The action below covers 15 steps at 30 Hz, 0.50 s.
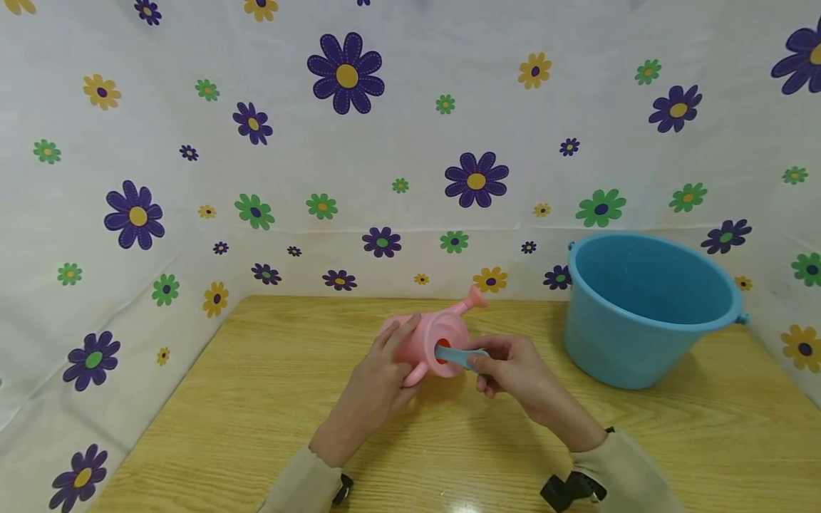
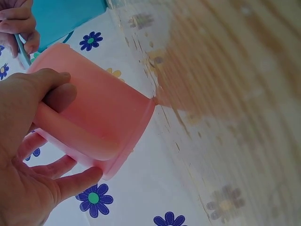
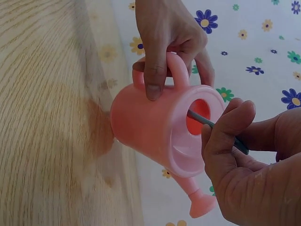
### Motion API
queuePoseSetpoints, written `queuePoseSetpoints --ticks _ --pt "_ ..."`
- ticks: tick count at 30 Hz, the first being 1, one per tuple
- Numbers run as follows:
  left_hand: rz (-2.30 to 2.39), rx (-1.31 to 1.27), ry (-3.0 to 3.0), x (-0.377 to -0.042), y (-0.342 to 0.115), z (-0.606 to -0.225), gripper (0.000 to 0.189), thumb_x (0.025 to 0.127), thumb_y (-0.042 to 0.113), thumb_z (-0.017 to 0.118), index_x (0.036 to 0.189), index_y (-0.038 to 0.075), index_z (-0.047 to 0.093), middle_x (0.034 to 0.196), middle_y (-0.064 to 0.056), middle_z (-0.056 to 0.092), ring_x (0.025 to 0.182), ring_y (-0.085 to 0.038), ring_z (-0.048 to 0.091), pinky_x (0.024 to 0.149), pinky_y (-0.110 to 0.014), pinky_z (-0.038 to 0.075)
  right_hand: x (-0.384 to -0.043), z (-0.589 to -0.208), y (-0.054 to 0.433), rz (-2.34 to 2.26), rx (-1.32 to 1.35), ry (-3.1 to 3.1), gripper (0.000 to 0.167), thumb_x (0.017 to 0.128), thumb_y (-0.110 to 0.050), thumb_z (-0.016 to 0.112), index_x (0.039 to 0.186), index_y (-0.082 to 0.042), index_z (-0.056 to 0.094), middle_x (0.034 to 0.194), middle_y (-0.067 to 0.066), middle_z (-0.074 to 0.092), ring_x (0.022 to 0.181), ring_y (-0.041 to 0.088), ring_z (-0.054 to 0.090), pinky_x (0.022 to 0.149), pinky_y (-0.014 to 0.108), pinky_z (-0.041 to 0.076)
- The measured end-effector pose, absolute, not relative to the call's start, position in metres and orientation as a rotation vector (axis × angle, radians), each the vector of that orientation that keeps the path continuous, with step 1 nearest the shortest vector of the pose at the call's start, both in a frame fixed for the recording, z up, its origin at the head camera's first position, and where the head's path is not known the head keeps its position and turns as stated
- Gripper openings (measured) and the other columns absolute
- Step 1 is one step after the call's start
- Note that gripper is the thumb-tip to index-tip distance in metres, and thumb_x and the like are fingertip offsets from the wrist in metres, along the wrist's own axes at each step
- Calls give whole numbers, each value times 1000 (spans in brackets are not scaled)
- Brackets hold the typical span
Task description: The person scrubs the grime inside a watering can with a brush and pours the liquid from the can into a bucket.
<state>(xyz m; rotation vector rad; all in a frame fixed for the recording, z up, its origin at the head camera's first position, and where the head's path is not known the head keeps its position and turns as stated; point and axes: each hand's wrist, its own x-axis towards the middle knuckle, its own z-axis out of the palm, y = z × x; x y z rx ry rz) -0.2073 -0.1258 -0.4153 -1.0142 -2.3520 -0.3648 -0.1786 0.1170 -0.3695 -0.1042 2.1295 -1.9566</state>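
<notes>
Watering can (image 1: 422, 343) — pink, at the centre of the head view, tipped so that its top faces the lower right of the frame. Spout points to the upper right; handle loops out at the lower left. Left hand (image 1: 378, 377) lies over the can's left side and grasps it, fingers stretched across the pink body. Right hand (image 1: 513, 370), just right of the can, pinches a grey-blue tool (image 1: 463, 358) between thumb and fingers. Far end of the tool goes into the round opening in the can's top, where red-orange shows; its tip is hidden. Wooden table (image 1: 256, 377) beneath. Blue bucket (image 1: 616, 353) stands at the right of the frame, well apart from the can. Flowered cloth (image 1: 288, 171) behind and at both sides. Pale sleeves (image 1: 301, 484) at the bottom edge.

Left wrist view: can fills the middle left, slanted, the edge of its base at the tabletop. Left thumb bends over by the handle, other fingers spread below, some touching the can near its base. Right hand with part of the tool at the upper left; bucket behind it.

Right wrist view: can at the centre, spout toward the bottom of the frame. Left hand comes from the top, gripping the handle — thumb pressed along the body. Right hand, at the lower right, holds the tool, which enters the opening.
</notes>
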Motion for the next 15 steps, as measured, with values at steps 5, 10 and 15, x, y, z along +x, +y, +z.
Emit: queuePoseSetpoints --ticks 5,10,15 --pt "-340 -1009 -2369 -208 -124 -414 35 86 15 80 57 7 64 152 -18 52 144 -35 48 122 -45 39 -183 -368 112 -1935 -105 2149 30 101 -8 62 128 5 63 79 0 66 61 11 56 57 18 53" --pt "-343 -1006 -2360 -209 -122 -414 35 85 13 81 56 7 62 151 -19 53 143 -35 49 123 -46 38 -187 -367 107 -1920 -100 2162 32 100 -9 64 129 4 64 80 2 65 61 11 56 56 17 52" --pt "-349 -992 -2341 -212 -119 -414 38 84 13 82 54 8 60 149 -19 55 140 -38 51 118 -46 45 -192 -368 104 -1903 -104 2184 28 99 -9 64 125 3 67 83 8 63 62 12 56 56 18 52"
